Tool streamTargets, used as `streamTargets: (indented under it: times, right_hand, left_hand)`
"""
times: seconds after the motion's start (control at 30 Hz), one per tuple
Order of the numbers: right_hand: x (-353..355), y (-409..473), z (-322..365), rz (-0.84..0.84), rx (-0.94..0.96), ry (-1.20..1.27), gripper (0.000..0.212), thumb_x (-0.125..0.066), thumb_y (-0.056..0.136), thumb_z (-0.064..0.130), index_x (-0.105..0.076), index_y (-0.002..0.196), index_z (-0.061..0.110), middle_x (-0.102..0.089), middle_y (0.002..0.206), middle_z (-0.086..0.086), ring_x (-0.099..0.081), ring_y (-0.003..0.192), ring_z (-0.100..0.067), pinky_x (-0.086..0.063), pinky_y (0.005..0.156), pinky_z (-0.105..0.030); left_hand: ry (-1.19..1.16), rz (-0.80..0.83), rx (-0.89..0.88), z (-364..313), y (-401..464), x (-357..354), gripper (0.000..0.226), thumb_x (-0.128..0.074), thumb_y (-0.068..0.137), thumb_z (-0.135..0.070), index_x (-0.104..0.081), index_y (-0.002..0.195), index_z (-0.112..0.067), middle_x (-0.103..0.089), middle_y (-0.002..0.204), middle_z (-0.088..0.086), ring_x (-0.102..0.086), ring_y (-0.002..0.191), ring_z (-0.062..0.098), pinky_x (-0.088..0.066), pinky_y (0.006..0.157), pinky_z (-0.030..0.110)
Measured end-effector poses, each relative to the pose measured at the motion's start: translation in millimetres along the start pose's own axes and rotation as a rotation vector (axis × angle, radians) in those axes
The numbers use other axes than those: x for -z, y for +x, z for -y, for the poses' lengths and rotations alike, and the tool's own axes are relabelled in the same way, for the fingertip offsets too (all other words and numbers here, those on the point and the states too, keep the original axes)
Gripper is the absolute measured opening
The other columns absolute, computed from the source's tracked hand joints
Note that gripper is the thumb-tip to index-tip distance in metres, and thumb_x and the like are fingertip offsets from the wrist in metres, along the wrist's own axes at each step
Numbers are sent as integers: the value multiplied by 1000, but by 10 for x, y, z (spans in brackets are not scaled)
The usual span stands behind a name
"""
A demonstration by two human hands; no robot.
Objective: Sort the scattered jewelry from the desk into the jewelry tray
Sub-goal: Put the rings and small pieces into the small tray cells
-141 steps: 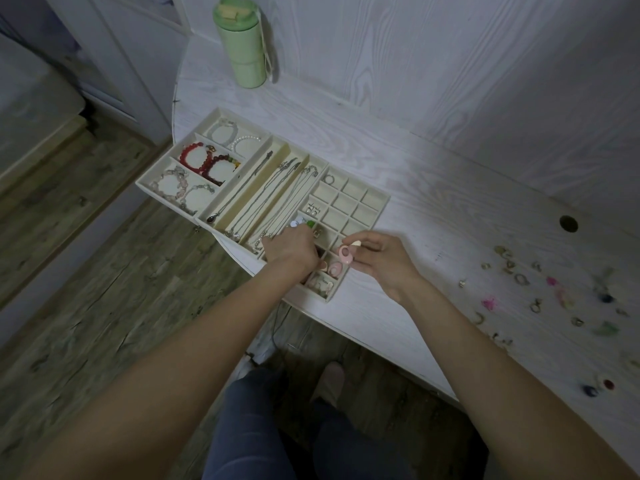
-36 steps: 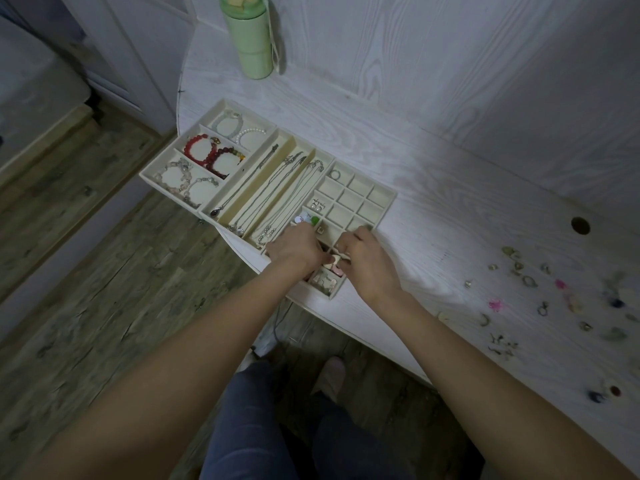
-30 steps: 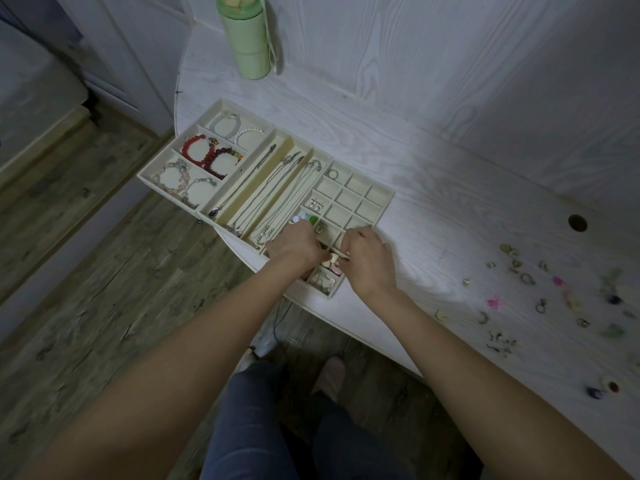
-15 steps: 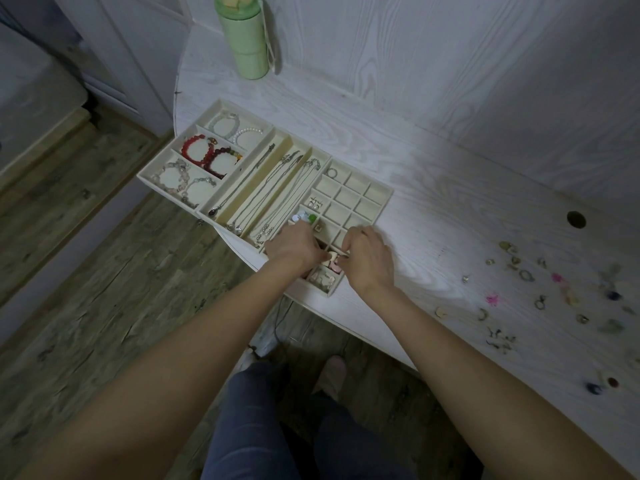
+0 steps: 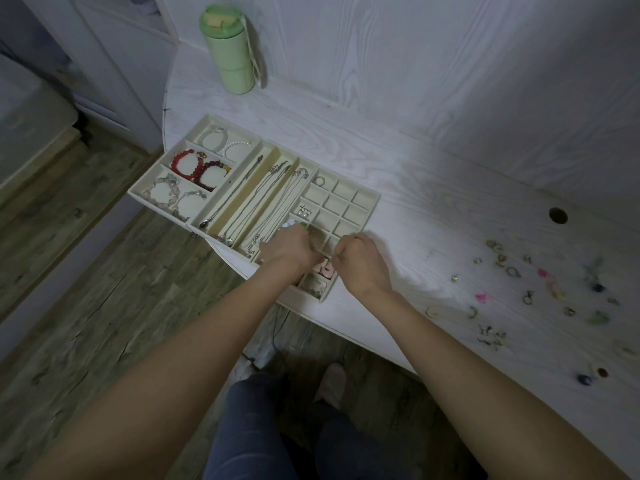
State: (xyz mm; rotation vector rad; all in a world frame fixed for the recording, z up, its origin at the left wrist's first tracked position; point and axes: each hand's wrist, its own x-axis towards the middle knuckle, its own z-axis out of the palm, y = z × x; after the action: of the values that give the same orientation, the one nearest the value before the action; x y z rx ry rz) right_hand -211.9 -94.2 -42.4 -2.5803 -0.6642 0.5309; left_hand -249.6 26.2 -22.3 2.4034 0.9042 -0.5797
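Hovering over the near end of the jewelry tray (image 5: pixel 367 196), both hands sit close together, much as they did half a second ago, though 4.7 seconds back the right hand (image 5: pixel 362 263) was plainly pinching a pink piece (image 5: pixel 327 270) above the grid; now that piece lies in a small compartment just between the two hands. The left hand (image 5: pixel 289 249) has its fingers curled down over the grid cells at the tray's near left, and the right hand's fingers are bunched at the cell beside the pink piece; whether either actually grips anything I cannot tell, since the fingertips are hidden behind the knuckles. The view has drifted slightly since the earliest picture, the tray otherwise lying where it did.

On the tray, bracelets (image 5: pixel 194 164) fill the far-left sections, necklaces (image 5: pixel 263 199) run along the long middle channels, and a ring (image 5: pixel 319 181) sits in a far grid cell. Loose jewelry (image 5: pixel 512 271) remains scattered over the right part of the bench (image 5: pixel 433 202), well apart from the tray.

A green bottle (image 5: pixel 229 46) stands upright at the bench's far left corner against the pale wood-grain wall (image 5: pixel 450 81). A round cable hole (image 5: pixel 558 215) opens in the benchtop to the right. Wood-look floor (image 5: pixel 86 323) stretches below, with the person's dark trousers (image 5: pixel 259 427) at the bottom edge.
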Motion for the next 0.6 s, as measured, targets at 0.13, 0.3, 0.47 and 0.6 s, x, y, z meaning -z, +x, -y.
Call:
streamTargets:
  times: [0.13,0.3,0.47,0.6]
  right_hand:
    - [213,-80,-212,-72,-51,116,17,-52,92,12,-63,105,11,-55,109,-9,-54,102,-23,-48,87,-37]
    - [549,-168,-669,-149,-191,182,15,-52,91,10,-67,94,11,-62,106,-7,-59,92,-19,-48,81,-27]
    - [829,-343,-1182,-166,-323,236,17,-52,92,9,-67,100,10,-64,110,-4,-61,96,-18,-47,81,-26]
    - [1002,-446,-1609,-148,-418,261,26,-55,92,13,-63,116,9,-62,119,-7,-58,107,-21,-44,88,-27]
  left_hand:
    - [8,-15,-126,-267,-65,48,12,-64,85,-28,-65,88,-16,-67,90,3,-63,90,23,-50,85,36]
    - [-19,50,-306,-800,-66,-35,16,-63,86,-25,-66,96,-13,-66,99,5,-63,93,25,-53,85,38]
    - [84,189,-492,-1391,-93,-246,11,-60,89,-20,-65,95,-13,-65,97,8,-63,97,25,-49,83,33]
    - [104,229,-548,-1808,-65,-421,18,-61,89,-16,-68,103,-8,-66,110,10,-61,102,23,-49,86,29]
